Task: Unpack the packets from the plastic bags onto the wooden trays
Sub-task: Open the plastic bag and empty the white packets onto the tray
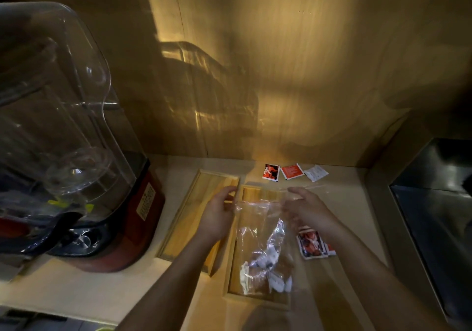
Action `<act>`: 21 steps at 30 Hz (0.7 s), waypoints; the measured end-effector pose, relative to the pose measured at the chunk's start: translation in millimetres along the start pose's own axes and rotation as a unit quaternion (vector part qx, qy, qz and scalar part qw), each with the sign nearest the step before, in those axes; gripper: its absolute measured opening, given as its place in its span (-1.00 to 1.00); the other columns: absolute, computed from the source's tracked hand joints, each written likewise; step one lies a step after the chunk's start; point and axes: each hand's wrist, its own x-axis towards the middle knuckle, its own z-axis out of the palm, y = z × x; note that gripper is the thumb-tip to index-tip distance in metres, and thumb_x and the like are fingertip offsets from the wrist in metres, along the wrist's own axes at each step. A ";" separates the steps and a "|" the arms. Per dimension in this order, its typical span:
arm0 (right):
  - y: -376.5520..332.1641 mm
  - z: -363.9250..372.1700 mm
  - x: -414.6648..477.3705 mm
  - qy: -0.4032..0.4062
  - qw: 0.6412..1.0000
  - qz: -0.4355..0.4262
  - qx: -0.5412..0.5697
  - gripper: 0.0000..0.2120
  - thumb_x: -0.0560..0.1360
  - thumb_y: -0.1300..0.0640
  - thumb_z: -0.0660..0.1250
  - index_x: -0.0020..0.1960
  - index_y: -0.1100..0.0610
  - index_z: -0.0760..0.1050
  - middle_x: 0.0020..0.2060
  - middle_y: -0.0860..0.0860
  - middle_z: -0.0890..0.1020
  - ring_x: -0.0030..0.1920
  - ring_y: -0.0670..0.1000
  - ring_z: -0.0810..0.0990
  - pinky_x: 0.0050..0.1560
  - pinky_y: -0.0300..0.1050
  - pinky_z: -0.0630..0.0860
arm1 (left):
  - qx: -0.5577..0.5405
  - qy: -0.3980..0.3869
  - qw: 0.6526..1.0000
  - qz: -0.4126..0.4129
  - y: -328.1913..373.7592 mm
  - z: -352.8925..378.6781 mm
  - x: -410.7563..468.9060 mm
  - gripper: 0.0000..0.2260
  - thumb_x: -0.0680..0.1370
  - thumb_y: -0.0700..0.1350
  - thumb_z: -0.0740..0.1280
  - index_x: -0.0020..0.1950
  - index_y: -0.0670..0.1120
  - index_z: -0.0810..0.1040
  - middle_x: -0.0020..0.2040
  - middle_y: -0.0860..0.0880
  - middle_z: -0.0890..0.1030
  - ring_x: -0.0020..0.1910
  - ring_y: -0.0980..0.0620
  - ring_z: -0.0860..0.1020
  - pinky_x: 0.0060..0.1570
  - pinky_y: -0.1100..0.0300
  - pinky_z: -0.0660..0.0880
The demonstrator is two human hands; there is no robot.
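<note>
A clear plastic bag (265,243) hangs over the right wooden tray (231,261), with white and brownish packets bunched in its lower end. My left hand (217,215) pinches the bag's top left edge. On the top right side, my right hand (306,210) grips the bag's mouth, partly seen through the plastic. The left wooden tray (189,213) lies beside it with nothing visible inside. Three loose packets lie at the back: a red-black one (270,172), a red one (292,171) and a white one (316,173). A small stack of red packets (313,245) rests right of the bag.
A blender with a clear cover (58,116) and a red base (132,228) stands at the left, close to the left tray. A wooden wall (281,75) closes the back. A dark steel surface (434,215) borders the counter on the right.
</note>
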 end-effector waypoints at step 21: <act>114.4 27.8 -47.8 -0.012 0.888 -0.207 -0.409 -0.52 0.49 0.06 0.23 0.40 -0.07 0.29 0.39 -0.05 0.41 0.35 -0.03 0.39 0.27 -0.26 0.31 | 0.327 -0.077 0.929 0.159 -76.2 41.3 -85.1 -0.64 0.53 0.05 0.19 0.33 0.12 0.45 0.40 -0.02 0.44 0.35 -0.05 0.44 0.37 0.07 0.29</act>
